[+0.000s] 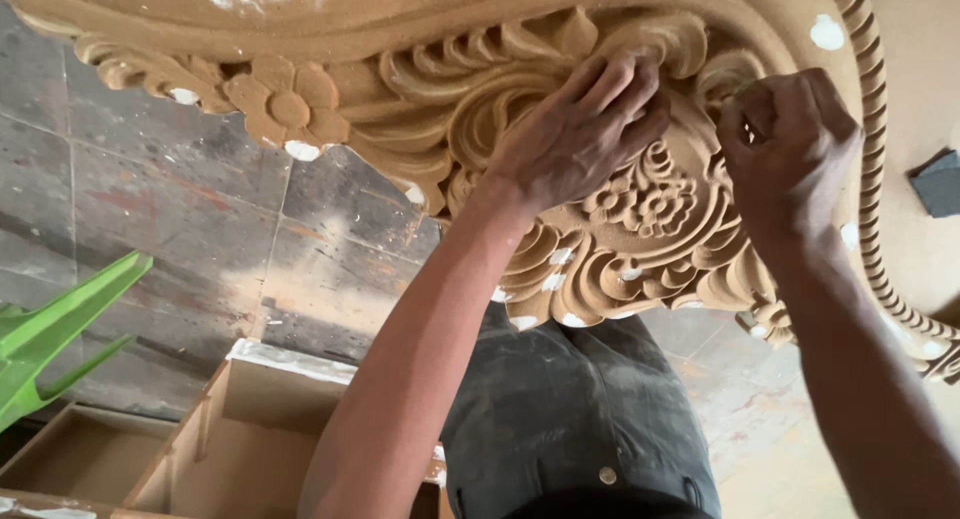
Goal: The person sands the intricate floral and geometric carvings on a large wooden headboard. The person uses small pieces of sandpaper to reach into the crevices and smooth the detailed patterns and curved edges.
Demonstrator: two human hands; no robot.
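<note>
A large carved wooden panel (420, 99) with scrolls, leaves and flowers spans the top of the head view, dotted with white filler patches. My left hand (585, 129) presses fingertips down on the carved scrollwork near the panel's middle. My right hand (785, 144) is curled into a fist at the carving's right side, pinching something small that is mostly hidden by the fingers. A carved flower cluster (650, 199) lies between the two hands. My dark trousers (570, 409) show below the panel.
A beaded rope border (875, 109) runs down the panel's right edge. Open wooden box frames (250, 439) stand at the lower left on a dusty tiled floor (150, 209). A green plastic piece (60, 329) juts in from the left. A dark block (940, 184) lies at the right.
</note>
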